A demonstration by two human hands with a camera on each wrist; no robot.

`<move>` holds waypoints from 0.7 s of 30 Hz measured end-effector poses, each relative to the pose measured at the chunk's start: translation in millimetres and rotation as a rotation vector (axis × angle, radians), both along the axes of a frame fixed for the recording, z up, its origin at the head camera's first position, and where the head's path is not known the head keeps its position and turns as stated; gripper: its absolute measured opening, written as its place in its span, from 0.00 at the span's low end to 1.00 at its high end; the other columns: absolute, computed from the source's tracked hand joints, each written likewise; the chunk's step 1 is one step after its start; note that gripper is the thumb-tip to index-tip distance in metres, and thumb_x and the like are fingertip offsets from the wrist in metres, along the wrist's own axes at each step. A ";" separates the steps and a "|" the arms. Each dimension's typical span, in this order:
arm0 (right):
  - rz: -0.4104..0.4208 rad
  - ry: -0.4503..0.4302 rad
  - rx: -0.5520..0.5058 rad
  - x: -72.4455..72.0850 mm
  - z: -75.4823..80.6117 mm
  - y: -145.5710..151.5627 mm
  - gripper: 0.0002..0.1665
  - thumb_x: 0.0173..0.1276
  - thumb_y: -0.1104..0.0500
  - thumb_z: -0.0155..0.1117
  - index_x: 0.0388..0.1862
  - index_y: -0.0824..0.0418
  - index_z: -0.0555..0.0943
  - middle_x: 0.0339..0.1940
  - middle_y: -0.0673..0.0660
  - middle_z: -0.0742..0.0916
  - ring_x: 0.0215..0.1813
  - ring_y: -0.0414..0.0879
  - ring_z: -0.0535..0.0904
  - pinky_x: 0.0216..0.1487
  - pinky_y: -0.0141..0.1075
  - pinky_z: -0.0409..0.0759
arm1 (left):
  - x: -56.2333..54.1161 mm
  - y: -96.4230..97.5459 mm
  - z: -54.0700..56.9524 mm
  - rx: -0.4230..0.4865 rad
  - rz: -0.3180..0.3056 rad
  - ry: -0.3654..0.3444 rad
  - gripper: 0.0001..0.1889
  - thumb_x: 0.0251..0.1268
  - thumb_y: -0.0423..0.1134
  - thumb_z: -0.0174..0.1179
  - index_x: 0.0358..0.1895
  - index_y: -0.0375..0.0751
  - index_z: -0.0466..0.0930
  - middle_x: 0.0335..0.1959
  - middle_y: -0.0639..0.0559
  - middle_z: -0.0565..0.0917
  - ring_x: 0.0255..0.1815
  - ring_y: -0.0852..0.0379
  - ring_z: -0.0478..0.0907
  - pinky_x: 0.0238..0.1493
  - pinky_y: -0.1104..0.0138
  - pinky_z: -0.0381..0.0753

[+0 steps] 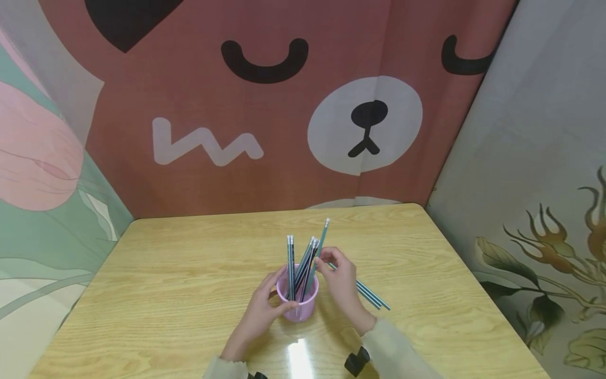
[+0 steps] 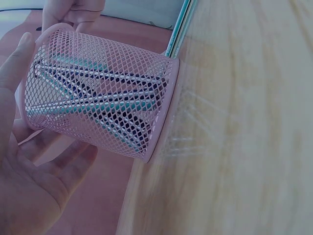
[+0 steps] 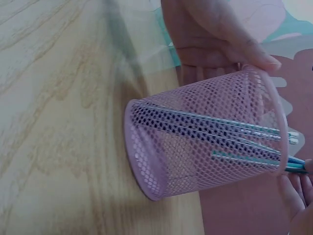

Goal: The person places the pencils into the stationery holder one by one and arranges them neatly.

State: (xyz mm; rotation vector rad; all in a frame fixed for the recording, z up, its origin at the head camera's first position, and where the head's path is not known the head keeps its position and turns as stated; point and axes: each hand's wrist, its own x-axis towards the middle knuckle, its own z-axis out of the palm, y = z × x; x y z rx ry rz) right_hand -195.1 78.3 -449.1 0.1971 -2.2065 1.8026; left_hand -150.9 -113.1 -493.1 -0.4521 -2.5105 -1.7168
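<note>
A pink mesh pencil holder [image 1: 299, 311] stands upright on the table with several dark and teal pencils [image 1: 291, 263] in it, white-tipped ends upward. My left hand [image 1: 261, 309] holds it by its left side, thumb at the near rim and fingers round the far side. Over the right rim, my right hand [image 1: 342, 280] pinches a teal pencil [image 1: 324, 236] between thumb and fingers. That pencil leans, its lower part inside the holder. In the left wrist view the mesh wall [image 2: 98, 93] shows pencils crossing inside; the right wrist view shows the pinched pencil [image 3: 295, 168] at the rim.
Several teal pencils [image 1: 371, 295] lie side by side on the wooden table [image 1: 189, 273], right of the holder and partly behind my right hand. A curtain with a bear print [image 1: 284, 179] hangs behind the table's far edge. Patterned cloth [image 1: 521, 158] hangs at the right.
</note>
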 end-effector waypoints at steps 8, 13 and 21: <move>0.014 -0.023 0.185 1.8 -3.8 0.6 0.08 0.60 0.66 0.69 0.39 0.63 0.82 0.36 0.59 0.88 0.41 0.51 0.85 0.36 0.25 0.86 | 0.0 1.3 1.1 -0.004 0.009 -0.009 0.46 0.51 0.47 0.71 0.74 0.47 0.59 0.66 0.47 0.73 0.66 0.39 0.71 0.65 0.51 0.78; 0.027 -0.027 0.228 0.6 -5.1 1.3 0.09 0.60 0.64 0.70 0.39 0.63 0.82 0.36 0.58 0.88 0.40 0.49 0.85 0.38 0.25 0.86 | 0.3 1.7 1.2 0.000 0.019 -0.021 0.45 0.51 0.45 0.71 0.74 0.46 0.60 0.65 0.47 0.74 0.66 0.41 0.71 0.65 0.51 0.77; 0.023 -0.024 0.261 0.3 -3.9 1.2 0.09 0.59 0.63 0.70 0.39 0.63 0.82 0.35 0.58 0.89 0.39 0.49 0.86 0.41 0.28 0.87 | 2.4 0.9 4.1 0.006 0.015 -0.020 0.45 0.51 0.46 0.71 0.74 0.49 0.60 0.66 0.48 0.73 0.66 0.41 0.71 0.66 0.51 0.77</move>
